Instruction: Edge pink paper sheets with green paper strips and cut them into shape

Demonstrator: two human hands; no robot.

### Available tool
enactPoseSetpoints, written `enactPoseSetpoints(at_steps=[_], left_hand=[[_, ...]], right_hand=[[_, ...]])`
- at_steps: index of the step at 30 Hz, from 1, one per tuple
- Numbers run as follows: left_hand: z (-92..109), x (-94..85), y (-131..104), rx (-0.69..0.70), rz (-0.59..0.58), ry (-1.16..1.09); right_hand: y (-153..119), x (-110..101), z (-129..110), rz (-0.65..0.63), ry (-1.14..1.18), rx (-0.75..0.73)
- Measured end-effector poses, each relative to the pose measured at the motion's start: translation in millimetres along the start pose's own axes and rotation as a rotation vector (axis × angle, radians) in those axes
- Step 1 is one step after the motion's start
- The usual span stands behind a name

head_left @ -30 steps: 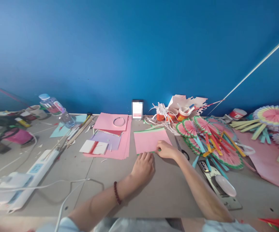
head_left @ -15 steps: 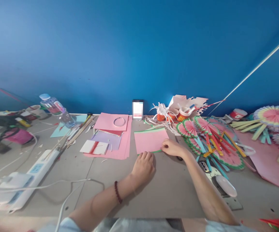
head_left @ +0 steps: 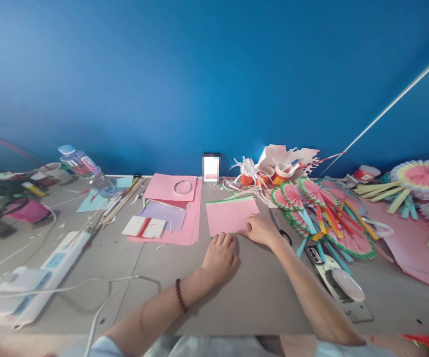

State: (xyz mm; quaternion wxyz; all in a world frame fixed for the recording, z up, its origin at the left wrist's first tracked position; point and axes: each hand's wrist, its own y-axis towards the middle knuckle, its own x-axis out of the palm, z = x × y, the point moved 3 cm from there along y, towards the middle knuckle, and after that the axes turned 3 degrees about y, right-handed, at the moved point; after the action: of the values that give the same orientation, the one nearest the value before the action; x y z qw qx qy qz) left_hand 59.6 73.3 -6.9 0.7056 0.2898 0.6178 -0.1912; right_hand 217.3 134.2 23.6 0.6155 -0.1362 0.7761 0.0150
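A pink sheet of paper (head_left: 229, 214) with green strips along its far and near edges lies flat on the grey table. My left hand (head_left: 219, 255) has its fingers curled together over the near edge, left of the middle. Beside it, my right hand (head_left: 262, 229) pinches or presses that same edge, the fingertips close to the left hand. Both hands cover much of the near green strip. Part of a dark scissors handle (head_left: 285, 237) shows just right of my right wrist.
Watermelon-patterned paper fans (head_left: 318, 198) lie on the right, near a phone (head_left: 357, 310) with a white mouse-like object (head_left: 348, 285) on it. Stacked pink paper (head_left: 194, 230) lies left, a power strip (head_left: 56, 263) farther left. A pixelated upright device (head_left: 211, 168) leans at the wall.
My right hand has slid left along the near edge of the paper, closer to my left hand. The left hand stays in place. More of the scissors handle and the phone shows.
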Motion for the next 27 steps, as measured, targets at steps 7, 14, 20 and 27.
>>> enactPoseSetpoints(at_steps=[7, 14, 20, 27], left_hand=[[-1.7, -2.1, 0.2, 0.004, 0.02, -0.011], [-3.3, -3.1, -2.2, -0.009, 0.067, -0.03], [-8.2, -1.1, -2.9, 0.05, 0.125, 0.013], [-7.0, 1.3, -2.1, 0.109, 0.132, 0.051]], right_hand=[[-2.8, -2.5, 7.3, -0.069, -0.047, 0.053], [-2.7, -3.5, 22.4, -0.085, 0.077, 0.015], [2.4, -1.8, 44.2, -0.105, 0.31, 0.05], [3.2, -7.9, 48.4, -0.004, 0.489, 0.19]])
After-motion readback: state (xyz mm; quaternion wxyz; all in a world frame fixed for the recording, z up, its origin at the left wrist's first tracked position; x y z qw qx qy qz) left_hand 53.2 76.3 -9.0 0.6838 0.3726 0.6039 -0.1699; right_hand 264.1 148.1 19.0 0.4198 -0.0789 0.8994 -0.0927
